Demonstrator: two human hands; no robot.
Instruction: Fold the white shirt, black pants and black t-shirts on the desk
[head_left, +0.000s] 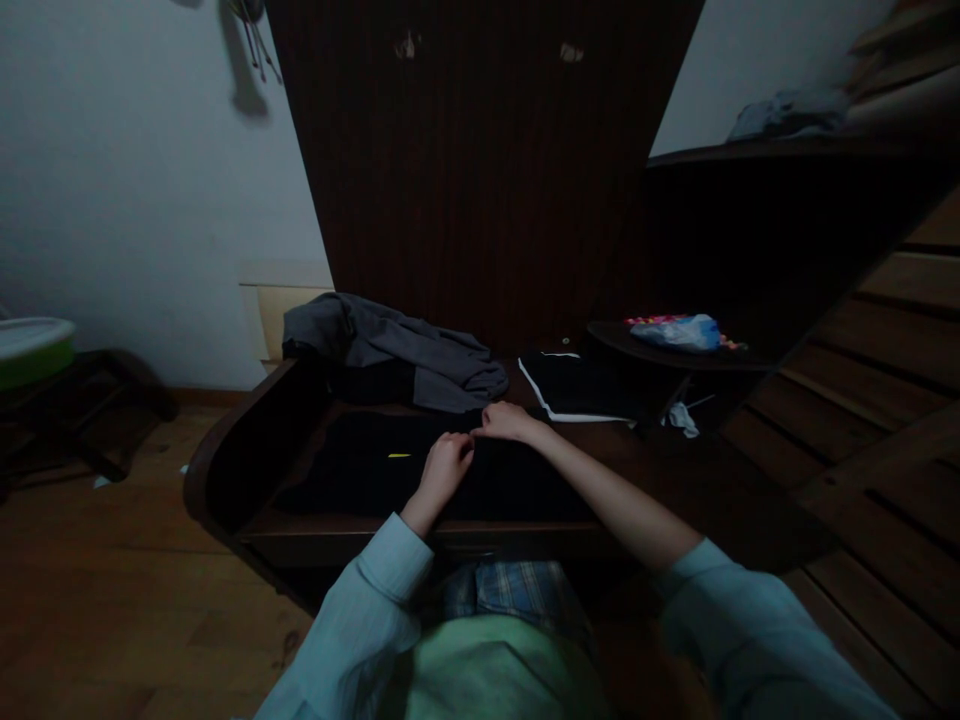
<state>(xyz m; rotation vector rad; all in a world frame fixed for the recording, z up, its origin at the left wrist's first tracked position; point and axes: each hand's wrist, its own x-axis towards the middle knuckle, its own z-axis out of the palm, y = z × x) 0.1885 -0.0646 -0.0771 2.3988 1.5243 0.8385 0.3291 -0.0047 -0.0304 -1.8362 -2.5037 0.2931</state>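
A black garment (360, 470) lies spread flat, with a small yellow mark on its left part. My left hand (448, 462) rests on its middle, fingers curled and closed on the dark cloth. Just beyond it, my right hand (507, 421) reaches across, with its fingertips pinching the cloth close to the left hand's fingers. The dim light hides the exact fold between them. A crumpled grey garment (420, 345) lies behind on the left. Folded black cloth with a white edge (577, 388) sits behind on the right.
The dark wooden bench (315, 535) has a raised, curved left end (214, 470). A tall brown panel (480, 180) rises behind it. On the right, a small shelf (615, 340) holds a plastic packet (679, 332). A green tub (34, 355) stands on a stool at far left.
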